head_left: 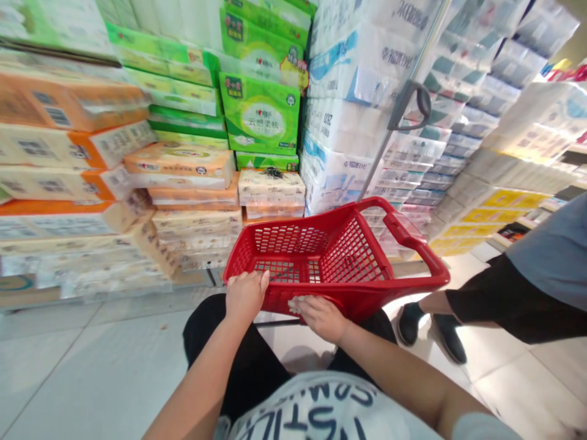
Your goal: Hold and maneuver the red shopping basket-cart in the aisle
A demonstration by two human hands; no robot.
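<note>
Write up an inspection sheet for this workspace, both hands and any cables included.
Surface: pale tiled floor.
Job's things: red basket, its red handle toward the right.
Clutter: small dark object on a cream pack, too small to identify.
Hands: left hand over the near rim; right hand against the outer side.
Cables: nothing seen.
Surroundings: green packs stacked ahead; person in dark shorts at right.

Set on the head and looking forward and steeply down in a single view, from above the printed shirt (316, 406) at the bottom edge, over the red shopping basket (358, 299) close by in the middle, to the stacked packs (261, 116) farther off along the top.
</note>
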